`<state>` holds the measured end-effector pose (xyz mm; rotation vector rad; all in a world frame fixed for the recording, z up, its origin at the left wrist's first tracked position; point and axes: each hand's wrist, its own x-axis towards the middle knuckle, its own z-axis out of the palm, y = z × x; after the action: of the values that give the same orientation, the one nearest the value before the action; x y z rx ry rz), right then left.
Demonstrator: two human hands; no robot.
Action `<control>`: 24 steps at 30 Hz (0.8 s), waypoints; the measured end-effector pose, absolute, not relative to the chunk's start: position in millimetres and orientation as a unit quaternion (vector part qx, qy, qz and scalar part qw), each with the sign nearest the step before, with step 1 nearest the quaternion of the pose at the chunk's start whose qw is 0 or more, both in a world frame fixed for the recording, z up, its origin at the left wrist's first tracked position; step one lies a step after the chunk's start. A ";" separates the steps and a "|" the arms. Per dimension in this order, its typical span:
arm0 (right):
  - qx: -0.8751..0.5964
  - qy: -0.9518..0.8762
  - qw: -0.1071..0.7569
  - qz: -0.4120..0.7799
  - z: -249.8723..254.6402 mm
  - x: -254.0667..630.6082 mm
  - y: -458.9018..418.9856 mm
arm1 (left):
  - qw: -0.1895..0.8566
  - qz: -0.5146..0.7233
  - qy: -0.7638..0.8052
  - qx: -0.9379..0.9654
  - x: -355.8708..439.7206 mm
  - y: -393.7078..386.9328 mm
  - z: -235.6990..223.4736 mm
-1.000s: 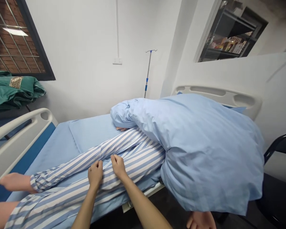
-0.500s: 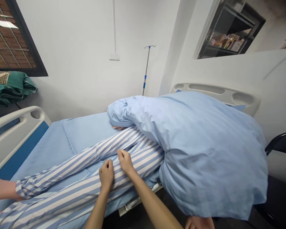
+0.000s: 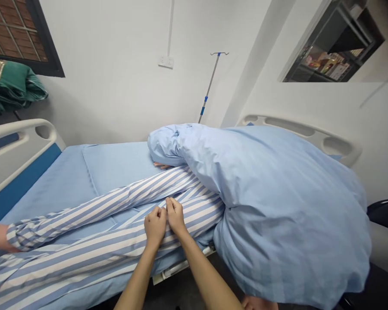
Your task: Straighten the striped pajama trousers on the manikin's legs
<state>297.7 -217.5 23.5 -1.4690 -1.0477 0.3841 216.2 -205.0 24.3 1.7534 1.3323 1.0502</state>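
My left hand (image 3: 155, 224) is closed in a fist over the near thigh of a figure in blue-and-white striped trousers (image 3: 93, 245). Close beside it, almost touching, my right hand (image 3: 176, 215) is closed too, thumb on top. Nothing shows in either fist; I cannot tell whether the knuckles touch the cloth. A light blue quilt (image 3: 278, 189) lies bunched over the figure's upper body and hangs down the near side of the bed. From under its left end the fingertips of the figure's hand (image 3: 161, 165) stick out. Whether the figure is a person or a mannequin, I cannot tell.
The bed's blue sheet (image 3: 116, 159) spans between a footboard (image 3: 26, 159) and a headboard (image 3: 336, 146). Behind stands a drip pole (image 3: 210, 84) against the wall. Green cloth (image 3: 16, 86) hangs at the left, and a black chair (image 3: 384, 211) stands at the right.
My two fists have come closer together over the thigh, the left one shifting towards the right. The view has tilted slightly down and turned a little left.
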 end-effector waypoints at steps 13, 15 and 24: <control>-0.700 -0.449 0.553 0.052 31.4 368.5 -237.9 | 0.321 0.380 0.520 0.695 216.4 -211.2 20.9; -0.714 -0.469 0.519 0.036 31.7 362.5 -238.7 | 0.374 0.381 0.489 0.690 206.6 -210.9 22.6; -0.770 -0.491 0.407 -0.002 25.8 358.8 -240.6 | 0.348 0.481 0.543 0.594 32.7 -157.1 23.7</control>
<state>358.8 -240.6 25.8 -1.9427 -1.2392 -0.0038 32.7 -157.1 23.7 1.5397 1.4087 1.2481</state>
